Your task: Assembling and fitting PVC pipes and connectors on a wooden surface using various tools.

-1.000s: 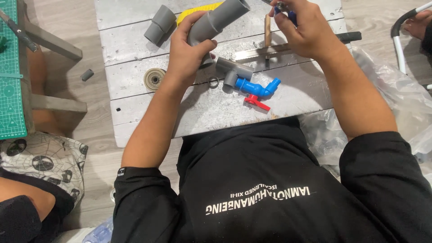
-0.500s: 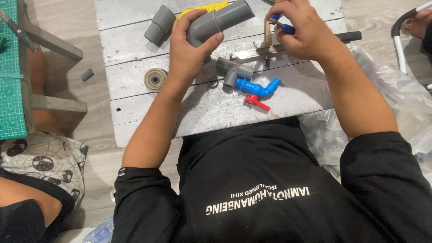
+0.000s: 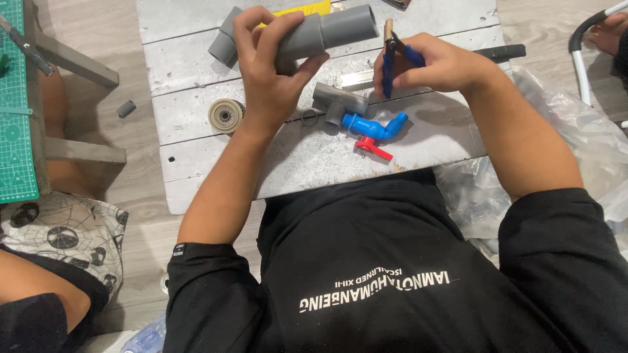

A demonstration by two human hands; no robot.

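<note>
In the head view, the left hand [image 3: 271,72] wraps its fingers around a grey pipe [image 3: 330,33] in the upper middle of the frame, above the white board [image 3: 196,131]. The right hand [image 3: 435,65] pinches a small blue-handled tool [image 3: 391,65] just right of the pipe. A grey tee with a blue tap [image 3: 373,127] lies already joined on the board; the held pipe is not yet attached. A yellow strip [image 3: 307,9] lies at the top edge, a green mat [image 3: 16,111] at the left, a clear plastic bag [image 3: 575,131] at the right.
</note>
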